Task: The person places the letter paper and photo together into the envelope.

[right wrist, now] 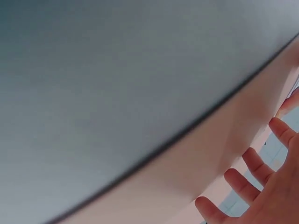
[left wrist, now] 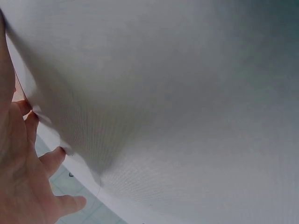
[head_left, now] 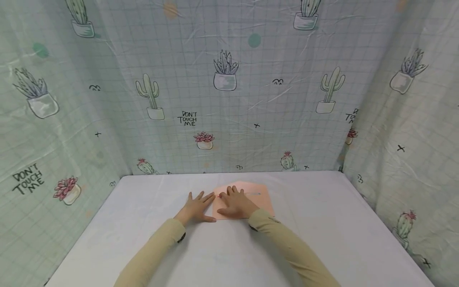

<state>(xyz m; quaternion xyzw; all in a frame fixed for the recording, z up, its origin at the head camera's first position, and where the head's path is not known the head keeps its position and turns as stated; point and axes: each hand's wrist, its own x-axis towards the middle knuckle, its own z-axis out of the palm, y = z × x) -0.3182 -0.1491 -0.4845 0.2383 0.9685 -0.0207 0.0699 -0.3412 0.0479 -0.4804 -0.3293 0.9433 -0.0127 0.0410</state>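
Observation:
A flat pink paper piece (head_left: 266, 203) with a shallow peaked top edge, much like an envelope, lies on the white table. My right hand (head_left: 237, 204) rests on its left half, fingertips touching the paper. In the right wrist view, the fingers of that hand (right wrist: 268, 186) are spread against the pink surface. A tiny red spot (head_left: 219, 196) shows beside the fingertips, too small to identify. Right of the fingers runs a thin pale-blue strip (head_left: 254, 193), partly hidden. My left hand (head_left: 196, 208) lies flat with spread fingers, its fingertips at the paper's left edge.
The white tabletop (head_left: 315, 239) stretches around the paper on all sides. A cactus-print curtain (head_left: 251, 139) hangs behind the table and along both sides. In the left wrist view, the white table surface (left wrist: 187, 116) fills most of the picture.

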